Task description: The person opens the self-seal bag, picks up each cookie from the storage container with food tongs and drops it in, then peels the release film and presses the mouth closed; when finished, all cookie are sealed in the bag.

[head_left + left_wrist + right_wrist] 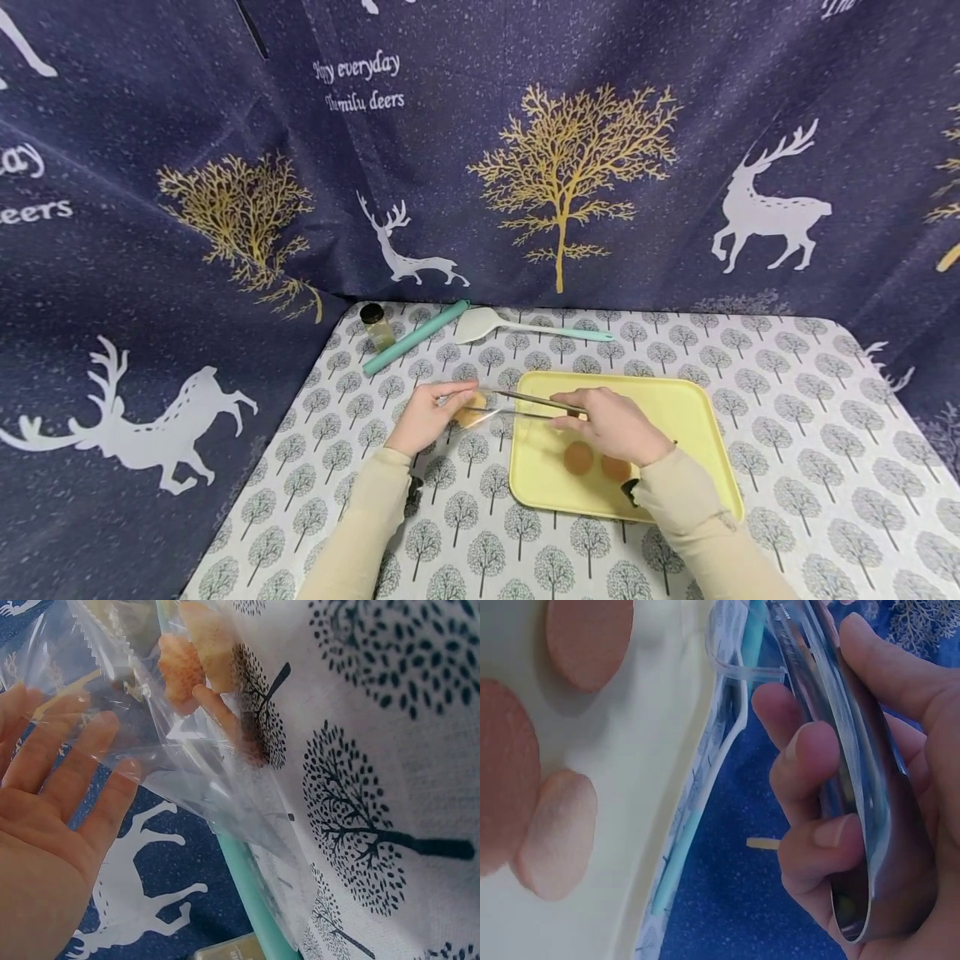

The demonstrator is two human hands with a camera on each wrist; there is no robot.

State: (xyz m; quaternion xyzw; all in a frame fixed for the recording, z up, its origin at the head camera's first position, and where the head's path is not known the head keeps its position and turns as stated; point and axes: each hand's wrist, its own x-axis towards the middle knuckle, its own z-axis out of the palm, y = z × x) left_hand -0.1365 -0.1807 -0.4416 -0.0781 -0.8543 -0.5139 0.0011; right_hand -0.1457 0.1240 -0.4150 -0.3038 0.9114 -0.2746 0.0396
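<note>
My left hand (423,417) pinches the rim of a clear plastic bag (202,772) at the left of the tray, the other fingers stretched along the film in the left wrist view. Inside the bag show several orange and pale yellow food pieces (180,675). My right hand (618,421), over the tray's left part, grips metal tongs (540,402), fingers curled round their arms. The tongs' far ends point left and overlap the bag in the head view. Below the right hand, round pinkish-brown slices (578,457) lie on the yellow tray (678,408).
Behind the left hand, a teal tube (416,337) lies slanted beside a black-lidded jar (378,327). A spatula (517,325) with a pale head and teal handle lies along the back of the tree-patterned tablecloth (487,554). Dark blue printed cloth (435,167) hangs behind.
</note>
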